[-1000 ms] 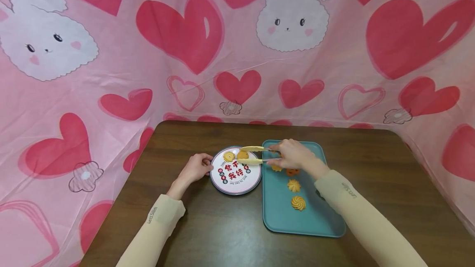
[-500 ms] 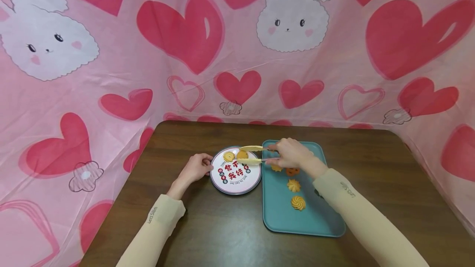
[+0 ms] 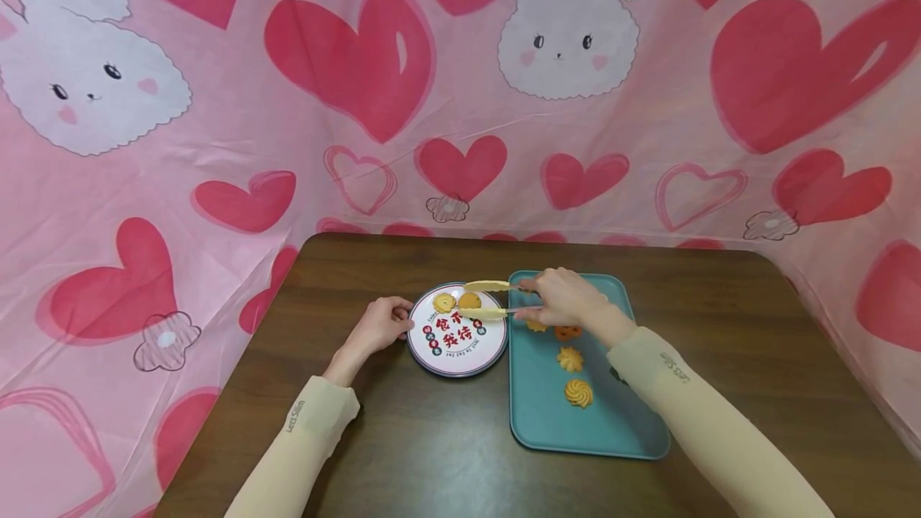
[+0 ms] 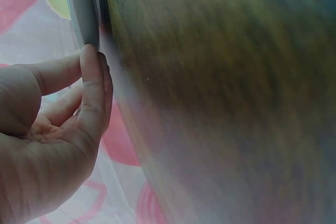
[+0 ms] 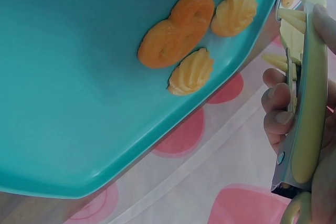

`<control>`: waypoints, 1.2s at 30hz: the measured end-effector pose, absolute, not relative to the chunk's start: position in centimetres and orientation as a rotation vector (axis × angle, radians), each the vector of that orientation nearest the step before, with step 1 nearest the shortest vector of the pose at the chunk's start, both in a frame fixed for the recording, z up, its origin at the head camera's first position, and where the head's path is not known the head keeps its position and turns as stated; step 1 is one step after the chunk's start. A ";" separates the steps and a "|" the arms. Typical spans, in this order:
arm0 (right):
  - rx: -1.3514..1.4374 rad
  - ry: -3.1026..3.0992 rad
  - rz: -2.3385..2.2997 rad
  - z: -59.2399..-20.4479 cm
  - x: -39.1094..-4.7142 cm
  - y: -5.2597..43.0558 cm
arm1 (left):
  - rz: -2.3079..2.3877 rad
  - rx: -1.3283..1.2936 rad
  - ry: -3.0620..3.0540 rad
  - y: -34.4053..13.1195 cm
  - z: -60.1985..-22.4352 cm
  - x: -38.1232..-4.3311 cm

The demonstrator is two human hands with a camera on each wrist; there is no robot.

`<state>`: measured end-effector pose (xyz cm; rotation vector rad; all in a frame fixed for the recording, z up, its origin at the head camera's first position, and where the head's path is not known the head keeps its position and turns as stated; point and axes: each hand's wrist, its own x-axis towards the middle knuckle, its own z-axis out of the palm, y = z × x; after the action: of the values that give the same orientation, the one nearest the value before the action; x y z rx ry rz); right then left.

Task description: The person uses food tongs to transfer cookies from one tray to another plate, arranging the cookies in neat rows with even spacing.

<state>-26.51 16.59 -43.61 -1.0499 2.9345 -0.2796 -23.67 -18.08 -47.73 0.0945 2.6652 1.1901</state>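
My left hand [image 3: 377, 324] pinches the left rim of a round white plate [image 3: 492, 350] with red lettering; the left wrist view shows thumb and fingers meeting at the plate's edge [image 4: 81, 9]. Two cookies lie near the far side of the plate: a pale ring-like one [image 3: 444, 304] and a round golden one [image 3: 470, 301]. My right hand [image 3: 572, 298] grips yellow-tipped tongs [image 3: 484, 313] reaching left over the plate. Their spread tips stand on either side of the golden cookie. In the right wrist view, fingers wrap around the tongs' yellow handle [image 5: 310, 129].
A teal tray [image 3: 612, 432] sits right of the plate. On it are a swirl cookie [image 3: 579, 394], a star-shaped cookie [image 3: 570, 359] and others partly under my right hand, including a pretzel-shaped one [image 5: 178, 30]. A pink heart-print cloth [image 3: 460, 110] hangs behind the wooden table [image 3: 403, 454].
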 end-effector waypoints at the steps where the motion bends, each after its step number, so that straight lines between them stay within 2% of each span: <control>1: -1.045 2.932 -0.278 -43.6 -26.5 16.6 | 1.190 0.099 2.666 -18.1 -47.7 -23.7; 20: -1.092 2.929 -0.343 -43.6 -26.2 17.3 | 1.194 0.104 2.669 -18.1 -47.9 -23.8; 36: -1.032 3.036 -0.472 -41.7 -25.8 20.8 | 1.206 0.094 2.659 -18.1 -47.8 -23.6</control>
<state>-25.82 20.77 -41.75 -1.0324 3.0361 -0.4723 -23.62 -18.05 -47.78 0.0940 2.6592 1.2056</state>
